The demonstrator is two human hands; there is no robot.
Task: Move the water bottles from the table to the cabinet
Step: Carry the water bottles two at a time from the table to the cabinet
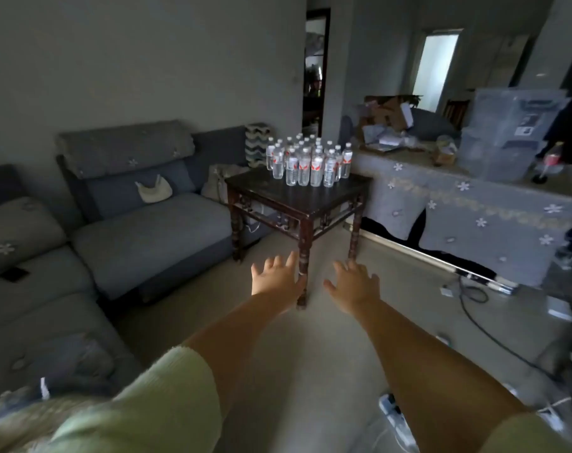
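Several clear water bottles (309, 161) with red-and-white labels stand upright in a tight cluster on a dark wooden side table (261, 191), toward its far half. Both my arms stretch forward over the floor, well short of the table. My left hand (276, 277) has its fingers spread and holds nothing. My right hand (353, 282) is likewise spread and empty. In the picture both hands lie in front of the table's near leg. A low cabinet (474, 210) draped in a grey flowered cloth stands to the right of the table.
A grey sofa (130, 230) runs along the left wall. On the cabinet sit clear plastic storage bins (507, 135), cardboard and papers (389, 125). Cables (480, 318) and a power strip (395, 416) lie on the floor at right. Open floor lies between me and the table.
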